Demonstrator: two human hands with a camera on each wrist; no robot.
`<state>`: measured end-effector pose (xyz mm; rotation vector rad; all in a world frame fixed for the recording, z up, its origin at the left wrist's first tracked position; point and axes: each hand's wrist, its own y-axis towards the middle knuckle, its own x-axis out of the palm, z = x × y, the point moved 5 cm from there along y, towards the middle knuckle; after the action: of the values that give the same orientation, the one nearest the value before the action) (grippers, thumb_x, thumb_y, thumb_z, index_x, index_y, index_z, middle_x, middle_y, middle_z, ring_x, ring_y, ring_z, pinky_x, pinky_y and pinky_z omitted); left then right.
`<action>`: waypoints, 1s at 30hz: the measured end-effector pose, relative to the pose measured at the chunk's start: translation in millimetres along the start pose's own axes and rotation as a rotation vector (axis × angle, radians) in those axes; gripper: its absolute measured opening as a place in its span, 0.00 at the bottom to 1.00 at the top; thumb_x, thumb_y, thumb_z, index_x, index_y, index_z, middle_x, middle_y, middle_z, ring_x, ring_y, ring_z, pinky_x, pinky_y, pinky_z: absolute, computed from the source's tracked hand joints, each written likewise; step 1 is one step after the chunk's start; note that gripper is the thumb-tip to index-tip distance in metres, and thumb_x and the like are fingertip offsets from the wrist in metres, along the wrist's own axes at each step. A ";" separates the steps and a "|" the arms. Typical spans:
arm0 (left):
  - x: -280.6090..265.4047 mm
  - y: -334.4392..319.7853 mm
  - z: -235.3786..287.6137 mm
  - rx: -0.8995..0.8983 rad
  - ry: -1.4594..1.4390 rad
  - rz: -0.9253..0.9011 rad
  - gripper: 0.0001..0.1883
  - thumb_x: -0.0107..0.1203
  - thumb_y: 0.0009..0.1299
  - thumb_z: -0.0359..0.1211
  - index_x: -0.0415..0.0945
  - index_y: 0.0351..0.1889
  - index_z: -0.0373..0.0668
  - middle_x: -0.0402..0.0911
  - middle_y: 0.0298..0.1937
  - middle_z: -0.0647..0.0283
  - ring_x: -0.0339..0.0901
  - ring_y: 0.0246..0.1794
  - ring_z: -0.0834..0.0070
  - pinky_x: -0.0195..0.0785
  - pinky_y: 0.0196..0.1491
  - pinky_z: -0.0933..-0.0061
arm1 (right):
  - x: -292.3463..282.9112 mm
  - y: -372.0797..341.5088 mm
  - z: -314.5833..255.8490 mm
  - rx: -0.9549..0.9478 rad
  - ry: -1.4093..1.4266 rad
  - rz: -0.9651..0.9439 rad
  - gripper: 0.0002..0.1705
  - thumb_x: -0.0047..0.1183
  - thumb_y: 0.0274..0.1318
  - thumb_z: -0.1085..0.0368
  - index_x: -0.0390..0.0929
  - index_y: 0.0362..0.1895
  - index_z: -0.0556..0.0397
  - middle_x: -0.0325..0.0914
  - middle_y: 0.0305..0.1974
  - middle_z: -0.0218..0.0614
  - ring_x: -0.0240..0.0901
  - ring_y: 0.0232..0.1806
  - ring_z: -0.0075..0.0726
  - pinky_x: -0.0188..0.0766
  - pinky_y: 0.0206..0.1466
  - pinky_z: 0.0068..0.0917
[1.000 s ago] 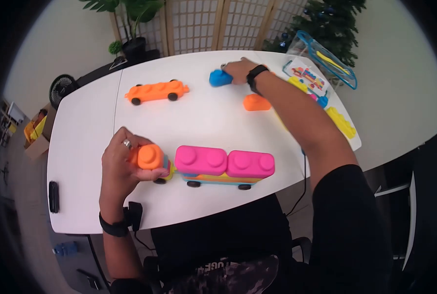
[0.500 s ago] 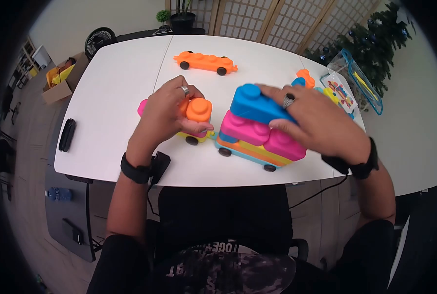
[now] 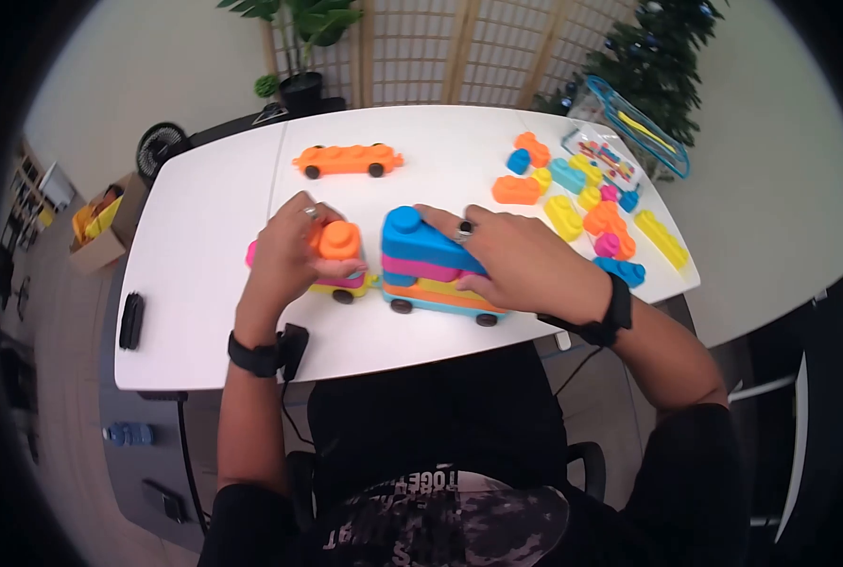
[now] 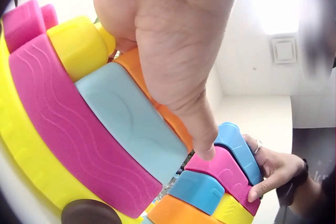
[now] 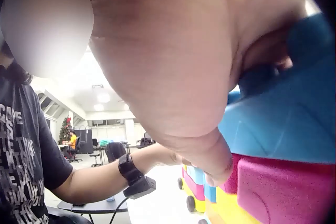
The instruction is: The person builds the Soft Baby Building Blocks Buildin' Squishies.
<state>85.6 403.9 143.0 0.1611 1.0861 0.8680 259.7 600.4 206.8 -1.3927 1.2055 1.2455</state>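
In the head view my left hand [image 3: 294, 250] grips an orange block [image 3: 340, 241] on top of a small toy wagon. The left wrist view shows that wagon's yellow base [image 4: 31, 161], with magenta, light blue [image 4: 131, 119] and yellow blocks [image 4: 79, 45] stacked on it. My right hand [image 3: 535, 260] holds a long blue block [image 3: 405, 222] with a raised stud, thumb down its near side. It sits on pink blocks [image 3: 412, 269] of a second wagon with a turquoise base [image 3: 440, 301] and dark wheels, standing right behind the first.
An orange wheeled base [image 3: 349, 161] stands toward the table's far edge. Loose blocks, including a yellow one [image 3: 563, 217], lie scattered at the right. A clear bag with blue trim [image 3: 639, 123] is at the far right corner, and a black case [image 3: 131, 321] lies at the left edge.
My right hand has come back from the far right of the table, bringing the blue block onto the pink blocks. My left hand has kept its grip on the orange block.
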 end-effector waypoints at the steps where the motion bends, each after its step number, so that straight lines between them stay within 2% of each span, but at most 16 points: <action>1: 1.8 -1.6 -1.5 0.003 -0.023 0.018 0.28 0.86 0.47 0.43 0.83 0.40 0.41 0.79 0.39 0.63 0.82 0.40 0.66 0.78 0.45 0.66 | 3.9 -0.7 -0.3 0.006 -0.036 0.015 0.49 0.66 0.61 0.62 0.58 0.85 0.43 0.78 0.47 0.50 0.84 0.42 0.55 0.82 0.43 0.44; 5: 6.1 0.5 -7.2 0.084 -0.073 0.043 0.28 0.86 0.47 0.42 0.83 0.40 0.41 0.81 0.41 0.62 0.84 0.42 0.64 0.80 0.46 0.66 | 12.8 -2.8 -2.7 0.014 -0.149 0.144 0.53 0.63 0.57 0.67 0.55 0.86 0.43 0.77 0.49 0.50 0.83 0.42 0.56 0.82 0.42 0.44; 7: 7.9 -1.3 -7.4 0.009 -0.108 0.012 0.29 0.86 0.49 0.37 0.80 0.43 0.37 0.81 0.41 0.60 0.84 0.41 0.61 0.81 0.48 0.64 | 20.2 -8.1 -6.5 0.001 -0.173 0.231 0.54 0.63 0.55 0.68 0.56 0.86 0.43 0.77 0.51 0.49 0.83 0.42 0.55 0.83 0.40 0.43; 9: 11.1 -2.2 -17.2 0.019 -0.112 -0.005 0.30 0.86 0.49 0.36 0.77 0.42 0.36 0.81 0.42 0.60 0.84 0.42 0.64 0.82 0.49 0.65 | 22.7 -9.8 -8.6 -0.022 -0.211 0.333 0.55 0.63 0.54 0.69 0.56 0.86 0.44 0.77 0.53 0.48 0.83 0.42 0.54 0.83 0.39 0.42; 10: 13.8 3.6 -19.0 -0.018 -0.174 -0.001 0.30 0.87 0.49 0.35 0.76 0.42 0.36 0.81 0.42 0.60 0.84 0.42 0.66 0.82 0.50 0.66 | 20.2 -9.7 -10.7 0.004 -0.210 0.263 0.56 0.64 0.53 0.69 0.55 0.86 0.43 0.76 0.55 0.47 0.82 0.45 0.51 0.82 0.37 0.40; 12: 15.1 -3.5 -22.7 -0.125 -0.287 -0.036 0.31 0.87 0.48 0.34 0.74 0.41 0.37 0.81 0.43 0.61 0.84 0.43 0.68 0.82 0.51 0.67 | 26.1 -12.0 -13.4 0.013 -0.234 0.266 0.57 0.67 0.53 0.66 0.54 0.87 0.41 0.76 0.58 0.46 0.81 0.49 0.52 0.83 0.43 0.42; 13: 15.0 -3.7 -23.4 -0.117 -0.274 -0.036 0.31 0.87 0.48 0.34 0.74 0.41 0.37 0.81 0.43 0.61 0.84 0.43 0.69 0.82 0.52 0.67 | 26.2 -12.1 -13.1 0.010 -0.252 0.272 0.58 0.68 0.53 0.65 0.54 0.87 0.41 0.76 0.60 0.46 0.81 0.52 0.52 0.84 0.46 0.43; 15: 14.5 -3.9 -24.6 -0.101 -0.246 -0.031 0.32 0.88 0.48 0.33 0.73 0.41 0.38 0.82 0.42 0.61 0.84 0.44 0.71 0.82 0.53 0.68 | 27.2 -13.8 -12.1 -0.106 -0.286 0.463 0.56 0.70 0.55 0.61 0.56 0.87 0.40 0.75 0.63 0.44 0.80 0.57 0.52 0.82 0.55 0.46; 17: 13.0 -4.9 -22.2 -0.088 -0.231 -0.025 0.32 0.88 0.48 0.33 0.72 0.41 0.39 0.82 0.42 0.61 0.84 0.43 0.70 0.83 0.53 0.68 | 16.4 -19.8 -8.4 -0.129 -0.220 0.632 0.50 0.70 0.59 0.57 0.61 0.84 0.41 0.75 0.65 0.42 0.80 0.59 0.52 0.80 0.60 0.48; 19: 13.3 -4.1 -22.4 -0.081 -0.227 -0.023 0.33 0.88 0.48 0.34 0.70 0.40 0.40 0.83 0.42 0.61 0.84 0.43 0.71 0.83 0.52 0.68 | -10.7 -40.9 10.2 -0.064 -0.051 0.772 0.40 0.67 0.64 0.53 0.70 0.78 0.45 0.76 0.65 0.42 0.81 0.59 0.51 0.78 0.60 0.48; 21: 13.8 -4.2 -25.5 -0.082 -0.230 -0.019 0.34 0.88 0.48 0.35 0.68 0.39 0.41 0.83 0.42 0.61 0.84 0.43 0.71 0.84 0.51 0.68 | -19.9 -60.2 80.8 0.171 0.233 0.799 0.26 0.62 0.70 0.53 0.82 0.66 0.49 0.82 0.59 0.43 0.82 0.57 0.55 0.79 0.61 0.46; 22: 13.4 -5.1 -25.6 -0.084 -0.228 -0.015 0.34 0.88 0.48 0.35 0.67 0.38 0.42 0.83 0.42 0.61 0.84 0.44 0.70 0.84 0.51 0.67 | -10.9 -69.6 132.5 0.304 0.148 0.742 0.18 0.61 0.70 0.54 0.87 0.56 0.49 0.86 0.56 0.45 0.82 0.56 0.56 0.79 0.61 0.45; 24: 14.0 -4.1 -24.2 -0.081 -0.227 -0.011 0.35 0.88 0.48 0.35 0.65 0.37 0.42 0.83 0.42 0.60 0.85 0.44 0.70 0.84 0.51 0.67 | 8.8 -93.8 209.7 0.632 -0.040 0.544 0.16 0.62 0.68 0.60 0.87 0.56 0.48 0.86 0.57 0.45 0.82 0.58 0.53 0.79 0.60 0.47; 26: 13.2 -4.5 -23.1 -0.043 -0.177 0.012 0.34 0.87 0.48 0.38 0.69 0.38 0.41 0.82 0.41 0.61 0.86 0.44 0.68 0.84 0.50 0.67 | 35.0 -103.5 266.6 0.804 -0.120 0.300 0.16 0.61 0.65 0.66 0.88 0.55 0.48 0.87 0.50 0.44 0.83 0.56 0.52 0.80 0.58 0.48; 30: 7.5 -2.9 -12.2 -0.003 -0.104 0.036 0.31 0.87 0.48 0.44 0.77 0.39 0.40 0.81 0.40 0.62 0.85 0.41 0.65 0.82 0.46 0.67 | 83.1 -102.3 325.0 0.698 -0.142 0.341 0.12 0.56 0.62 0.68 0.87 0.48 0.49 0.88 0.45 0.46 0.84 0.52 0.55 0.80 0.54 0.49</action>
<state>78.5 403.6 130.2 0.2215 0.9873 0.8842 319.7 926.2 91.7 -0.5969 1.6143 0.9721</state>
